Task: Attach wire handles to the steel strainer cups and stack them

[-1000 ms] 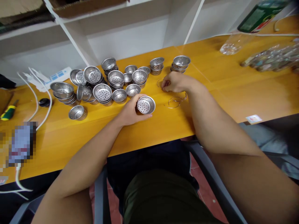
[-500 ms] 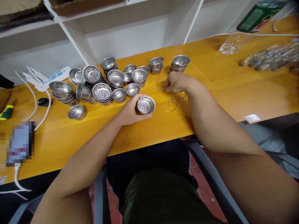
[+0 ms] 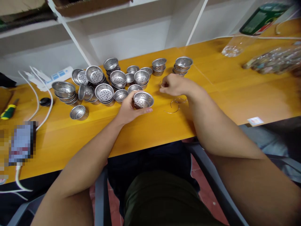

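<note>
My left hand (image 3: 130, 109) is wrapped round a perforated metal cup (image 3: 143, 100), its open top tilted toward me. To the right, my right hand (image 3: 172, 84) is closed in a pinch on a thin wire ring (image 3: 161, 84), only partly visible at the fingertips. On the table below that hand lie a few loose curved wires (image 3: 175, 105). Many more perforated cups, stacked and single, stand left of and behind my left hand, such as a stack (image 3: 104, 94). Just behind my right hand is another cup stack (image 3: 183, 65).
A phone (image 3: 21, 142) with a white cable lies at the left, near a screwdriver (image 3: 8, 111) and a power strip (image 3: 58, 77). At the right are a plastic bottle (image 3: 246, 34) and a clear bag (image 3: 275, 61). White shelving (image 3: 131, 34) borders the wooden table (image 3: 150, 135).
My right hand has lifted the wire ring off the table and shifted slightly left. The cup in my left hand has moved a little up and left, its opening tipped more upward.
</note>
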Demonstrator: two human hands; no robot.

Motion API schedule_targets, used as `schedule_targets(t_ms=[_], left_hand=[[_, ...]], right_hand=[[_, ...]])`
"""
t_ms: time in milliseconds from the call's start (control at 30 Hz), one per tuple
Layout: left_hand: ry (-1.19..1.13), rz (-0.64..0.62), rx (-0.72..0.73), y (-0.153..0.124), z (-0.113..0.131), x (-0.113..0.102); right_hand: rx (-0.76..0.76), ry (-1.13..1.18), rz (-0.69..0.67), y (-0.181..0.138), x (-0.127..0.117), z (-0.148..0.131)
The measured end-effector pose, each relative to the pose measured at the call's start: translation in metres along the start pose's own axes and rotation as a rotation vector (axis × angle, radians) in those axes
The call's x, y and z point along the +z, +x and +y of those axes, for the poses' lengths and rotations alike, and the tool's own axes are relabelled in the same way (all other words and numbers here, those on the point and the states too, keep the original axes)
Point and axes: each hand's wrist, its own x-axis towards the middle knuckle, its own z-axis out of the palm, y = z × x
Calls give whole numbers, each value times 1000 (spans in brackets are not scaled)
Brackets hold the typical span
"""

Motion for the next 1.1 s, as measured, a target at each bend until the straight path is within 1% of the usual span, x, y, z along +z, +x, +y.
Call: schedule_targets(t_ms=[33, 67, 133, 167, 300, 367, 467, 533, 633, 733, 867, 1100], left_hand=[[6, 14, 29, 1, -3, -1], [22, 25, 59, 2, -6, -2], [63, 42, 111, 3, -8, -4], [80, 46, 132, 3, -9, -4], [88, 35, 166, 2, -15, -5], [64, 32, 168, 1, -22, -5], [26, 30, 180, -1, -30, -5], [33, 33, 195, -1, -30, -5], [97, 45, 225, 1, -23, -4], [139, 57, 251, 2, -18, -4], [151, 68, 224, 1, -22, -5], [175, 76, 196, 1, -29, -7]], right_hand=[[27, 68, 30, -2, -2, -4], [11, 185, 67, -2, -3, -7], [-59, 424, 132, -1, -1, -9], [-96, 508, 157, 0, 1, -10], [-254, 642, 285, 6, 13, -9], [-321, 679, 329, 9, 18, -10], [-408, 718, 343, 11, 24, -11], [-459, 738, 338, 11, 26, -14], [-518, 761, 324, 7, 28, -22], [-553, 791, 285, -2, 30, -37], [-598, 787, 246, -13, 32, -53], [-612, 707, 272, -15, 33, -55]])
